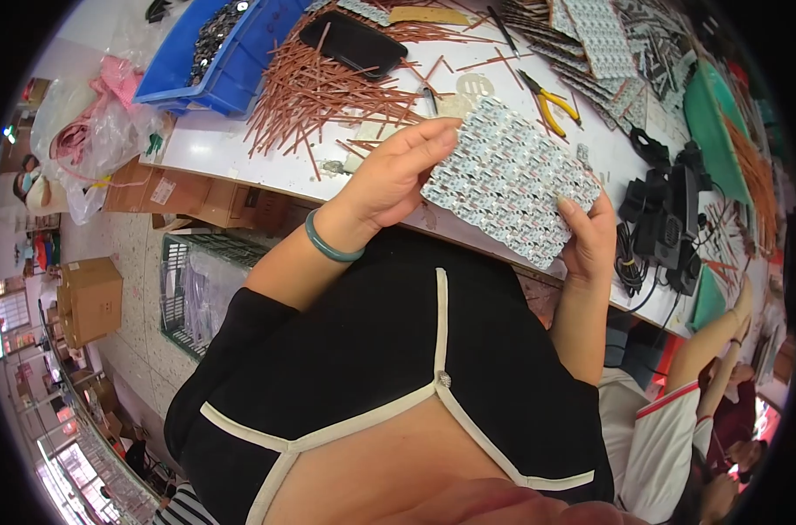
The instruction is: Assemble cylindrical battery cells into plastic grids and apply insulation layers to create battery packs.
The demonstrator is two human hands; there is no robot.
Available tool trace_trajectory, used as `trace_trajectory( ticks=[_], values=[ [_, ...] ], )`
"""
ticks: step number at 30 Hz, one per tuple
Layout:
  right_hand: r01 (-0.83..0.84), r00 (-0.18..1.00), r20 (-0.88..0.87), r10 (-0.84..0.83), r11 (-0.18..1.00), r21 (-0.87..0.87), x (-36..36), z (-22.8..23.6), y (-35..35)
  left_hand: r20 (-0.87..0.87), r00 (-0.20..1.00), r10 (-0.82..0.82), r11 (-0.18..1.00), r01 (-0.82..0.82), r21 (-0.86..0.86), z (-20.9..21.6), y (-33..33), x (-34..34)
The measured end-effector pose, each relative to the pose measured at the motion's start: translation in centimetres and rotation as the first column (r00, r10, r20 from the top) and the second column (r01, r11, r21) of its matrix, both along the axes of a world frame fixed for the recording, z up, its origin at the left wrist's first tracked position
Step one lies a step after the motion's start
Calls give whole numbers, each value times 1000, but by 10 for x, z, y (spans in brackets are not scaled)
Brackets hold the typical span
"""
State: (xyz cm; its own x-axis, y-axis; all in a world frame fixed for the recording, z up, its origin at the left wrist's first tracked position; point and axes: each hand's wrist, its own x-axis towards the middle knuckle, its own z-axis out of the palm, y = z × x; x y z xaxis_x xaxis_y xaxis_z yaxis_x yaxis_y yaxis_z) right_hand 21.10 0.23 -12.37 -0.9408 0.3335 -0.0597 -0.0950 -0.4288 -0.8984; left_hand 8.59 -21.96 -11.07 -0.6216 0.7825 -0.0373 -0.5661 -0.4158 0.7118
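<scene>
A thin rectangular panel (513, 179), covered in rows of small silvery parts, is held tilted over the near edge of the table. My left hand (398, 171), with a green bangle on its wrist, grips the panel's left edge, thumb on top. At the opposite edge, my right hand (586, 232) pinches it with the thumb on the face and the fingers behind. Just beyond the panel lie yellow-handled pliers (554, 105) and a pale round disc (475, 85).
Thin brown strips (284, 92) are heaped at the left beside a blue bin (231, 83) and a black phone (354, 44). More panels (599, 35) are stacked at the far right. Black power adapters (665, 210) with cables and a green basket (708, 96) lie right, near a co-worker's arm (700, 354).
</scene>
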Motion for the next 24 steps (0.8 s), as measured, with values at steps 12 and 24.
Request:
trace_trajectory(
  ticks=[12, 24],
  values=[
    [-52, 997, -59, 50, 998, -37, 2, -1, -1, 52, 998, 28, 1000, -28, 2, -3, 1, -4],
    [173, 936, -349, -45, 923, 345, -16, 32, -52, -984, 48, 172, 831, -543, 119, 33, 23, 8]
  ],
)
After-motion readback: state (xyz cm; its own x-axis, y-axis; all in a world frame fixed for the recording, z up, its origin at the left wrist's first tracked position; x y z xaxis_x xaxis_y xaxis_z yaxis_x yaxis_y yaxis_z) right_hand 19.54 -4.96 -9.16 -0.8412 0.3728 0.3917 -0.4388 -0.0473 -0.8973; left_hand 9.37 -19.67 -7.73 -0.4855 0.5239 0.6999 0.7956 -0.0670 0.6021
